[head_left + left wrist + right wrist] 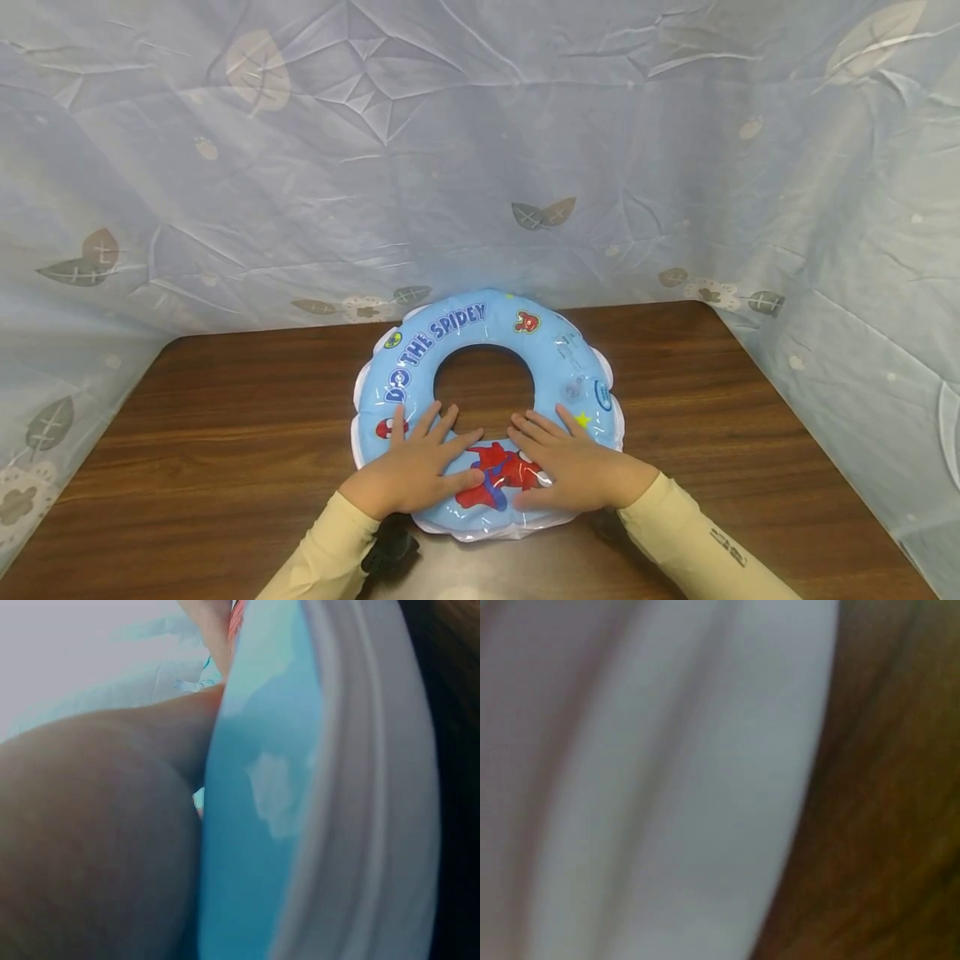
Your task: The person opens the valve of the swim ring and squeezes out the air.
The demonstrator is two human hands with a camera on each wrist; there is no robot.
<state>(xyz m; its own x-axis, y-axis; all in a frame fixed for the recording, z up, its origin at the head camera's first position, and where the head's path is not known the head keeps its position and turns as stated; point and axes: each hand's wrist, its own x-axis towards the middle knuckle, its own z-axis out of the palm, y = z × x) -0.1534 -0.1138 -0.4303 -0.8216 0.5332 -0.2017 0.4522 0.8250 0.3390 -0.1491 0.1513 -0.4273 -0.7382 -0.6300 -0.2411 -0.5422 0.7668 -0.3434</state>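
Note:
An inflated blue swim ring (480,312) with a white scalloped edge lies flat on the table. Its top carries the words "DO THE SPIDEY" and a red-and-blue figure near the front. My left hand (416,467) rests on the front left of the ring with fingers spread. On the front right, my right hand (573,467) lies palm down, its fingers pointing toward the ring's hole. In the left wrist view, the hand (97,825) is against the blue side of the ring (255,825). Only the blurred white edge of the ring (705,787) fills most of the right wrist view.
The brown wooden table (225,450) reaches to a pale blue-grey curtain (450,167) with leaf prints, which hangs behind and at both sides. A clear valve (575,387) sits on the ring's right part. A black wrist device (390,546) is at the left wrist.

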